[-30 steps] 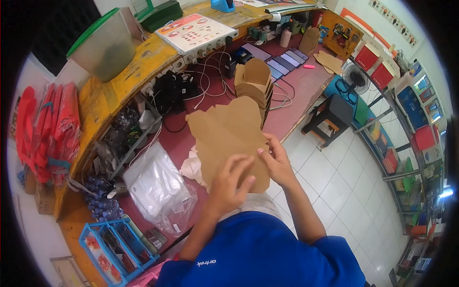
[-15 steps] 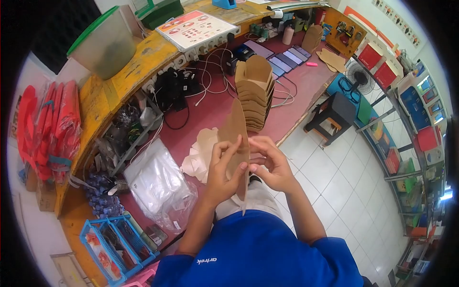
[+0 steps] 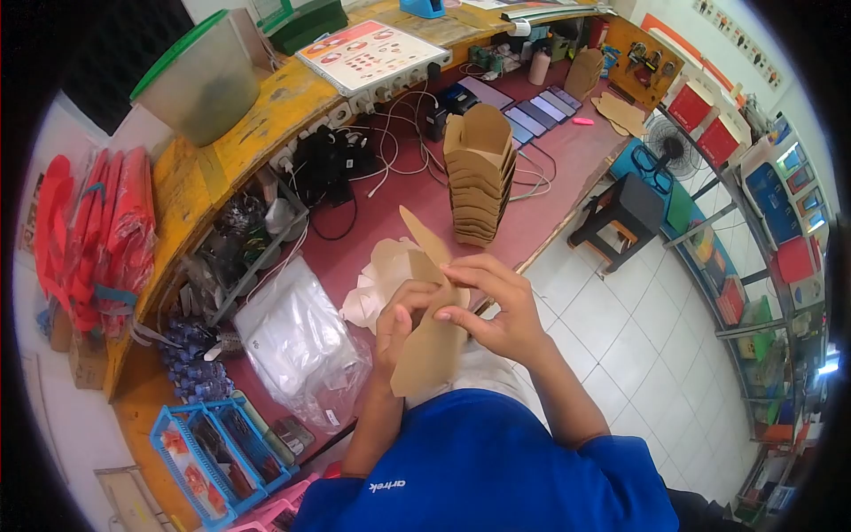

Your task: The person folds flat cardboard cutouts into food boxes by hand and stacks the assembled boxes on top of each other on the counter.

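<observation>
A brown paperboard box blank [image 3: 425,355], partly folded, is held between my hands in front of my lap. My left hand [image 3: 401,319] is closed around its left side, with curled fingers tucked against the inner face. At the right edge, my right hand [image 3: 501,306] pinches the board between thumb and fingers near a crease. Just beyond, more flat blanks [image 3: 368,288] lie on the red tabletop, pale side partly showing. A tall nested stack of folded brown paperboard boxes [image 3: 479,195] stands farther back.
A pile of clear plastic bags [image 3: 297,341] lies to the left, near a blue basket [image 3: 222,457]. Cables [image 3: 386,146] and several phones [image 3: 536,115] cover the back of the table [image 3: 567,177]. A black stool [image 3: 620,217] stands on the tiled floor at right.
The blank has turned from upright and edge-on to tilted, its lower panel now facing me and folded. My left fingers have curled in; my right hand has shifted its pinch along the edge.
</observation>
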Action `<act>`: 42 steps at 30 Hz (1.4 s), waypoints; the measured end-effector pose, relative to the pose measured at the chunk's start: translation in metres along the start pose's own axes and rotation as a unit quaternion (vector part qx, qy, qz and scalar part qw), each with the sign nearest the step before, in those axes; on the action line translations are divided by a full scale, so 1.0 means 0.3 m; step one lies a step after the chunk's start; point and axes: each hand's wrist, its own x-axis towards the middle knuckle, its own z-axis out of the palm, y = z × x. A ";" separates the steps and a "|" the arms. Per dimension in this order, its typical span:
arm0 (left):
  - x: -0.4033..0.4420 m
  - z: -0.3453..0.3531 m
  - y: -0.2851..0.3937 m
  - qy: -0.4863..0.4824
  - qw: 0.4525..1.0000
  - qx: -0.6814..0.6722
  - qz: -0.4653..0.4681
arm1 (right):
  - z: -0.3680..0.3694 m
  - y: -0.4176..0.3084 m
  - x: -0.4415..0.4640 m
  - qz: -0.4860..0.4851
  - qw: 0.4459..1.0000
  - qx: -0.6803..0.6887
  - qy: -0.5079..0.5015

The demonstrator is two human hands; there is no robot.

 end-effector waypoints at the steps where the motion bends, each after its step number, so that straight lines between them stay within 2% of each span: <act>1: -0.005 0.011 0.014 0.000 1.000 0.001 0.001 | 0.006 0.003 -0.002 0.011 1.000 0.017 0.000; 3: -0.017 0.037 0.046 0.054 0.992 -0.097 -0.064 | 0.020 0.005 -0.008 0.022 0.999 0.034 -0.002; 4: -0.019 0.027 0.034 0.056 0.992 -0.097 -0.064 | 0.032 0.002 -0.012 0.046 0.998 0.046 0.023; 5: -0.019 0.008 0.011 0.034 0.985 -0.152 -0.078 | 0.041 0.002 -0.013 0.070 0.995 0.058 0.049; 6: -0.006 0.004 0.017 0.012 0.974 -0.206 -0.092 | 0.047 0.006 -0.014 0.069 0.995 0.058 0.048; 7: -0.002 -0.001 0.030 0.013 0.974 -0.207 -0.091 | 0.052 0.011 -0.017 0.061 0.994 0.069 0.061; 9: 0.016 -0.012 0.068 0.042 0.998 0.003 -0.038 | 0.053 0.020 -0.015 0.051 0.993 0.078 0.074; 13: 0.049 -0.112 0.126 0.106 0.993 0.058 0.007 | 0.049 0.036 -0.021 0.062 0.993 0.059 0.085; 15: 0.070 -0.117 0.185 0.093 0.976 0.192 0.050 | 0.043 0.042 -0.020 0.077 0.992 0.066 0.077; 16: 0.090 -0.124 0.213 0.049 0.952 0.295 0.066 | 0.039 0.043 -0.018 0.070 0.994 0.051 0.066; 17: 0.105 -0.107 0.238 0.049 0.952 0.295 0.067 | 0.038 0.043 -0.017 0.063 0.996 0.037 0.056; 19: 0.138 -0.046 0.298 -0.036 0.877 0.464 0.118 | 0.032 0.046 -0.007 0.042 0.998 0.009 0.047; 20: 0.139 -0.039 0.323 -0.039 0.878 0.461 0.122 | 0.024 0.046 -0.001 0.021 0.999 -0.019 0.039; 22: 0.135 -0.038 0.350 -0.117 0.830 0.540 0.074 | 0.009 0.042 0.005 0.000 0.998 -0.055 0.026; 25: 0.135 -0.022 0.324 -0.104 0.816 0.562 0.084 | 0.004 0.052 -0.016 -0.016 0.995 -0.099 -0.002; 27: 0.132 0.000 0.258 -0.092 0.812 0.563 0.126 | 0.006 0.047 -0.023 -0.019 0.994 -0.105 -0.015; 29: 0.116 -0.002 0.202 -0.064 0.814 0.564 0.122 | 0.007 0.038 -0.020 -0.029 0.992 -0.114 -0.039; 30: 0.115 0.007 0.182 -0.039 0.815 0.558 0.152 | 0.006 0.038 -0.024 -0.022 0.991 -0.119 -0.047; 34: 0.075 -0.001 0.115 -0.012 0.822 0.548 0.152 | 0.020 0.039 -0.037 -0.026 0.990 -0.131 -0.040; 36: 0.067 0.007 0.086 0.048 0.825 0.540 0.161 | 0.026 0.033 -0.041 0.006 0.996 -0.080 -0.040; 39: 0.053 0.002 0.063 0.084 0.822 0.542 0.154 | 0.045 0.059 -0.056 -0.015 0.997 -0.075 -0.015; 42: 0.050 -0.009 0.047 0.085 0.818 0.545 0.164 | 0.074 0.084 -0.076 -0.004 0.996 -0.087 -0.004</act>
